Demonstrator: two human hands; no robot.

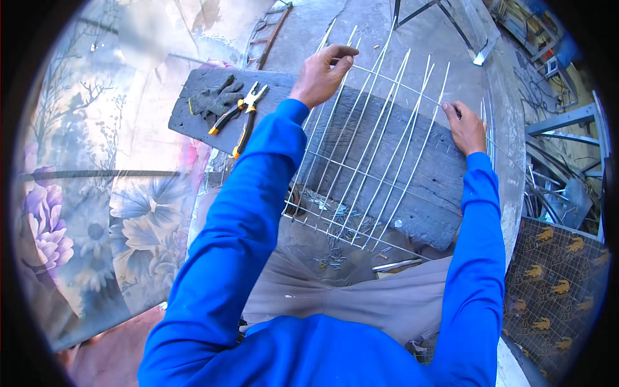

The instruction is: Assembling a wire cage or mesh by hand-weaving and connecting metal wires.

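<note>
The fingers (343, 57) of the left hand (320, 74) are pinched on the thin cross wire (393, 82) near the far edge of the wire grid (361, 161), at its left side. The fingers (453, 110) of the right hand (465, 128) are curled and pressed on the same cross wire at the right side of the grid; whether the wire is really pinched there cannot be told. Between the two hands this wire is laid across the long rods (387, 142), apart from the other cross wires lower down.

The grid is rested on a dark wooden plank (425, 193), which is used as a tabletop over the concrete floor (335, 19). Toward the near edge of the plank, several cross wires are already seen in place over the rods, so this part is judged as done. At the far ends the rods are free and spread like a fan, so the upper part is judged as not yet fixed.

Small cut wire pieces (332, 209) are scattered by the near edge of the plank. At the left end of the plank, pliers (245, 116) with orange and black handles are laid just beside a grey work glove (216, 100), both untouched.
</note>
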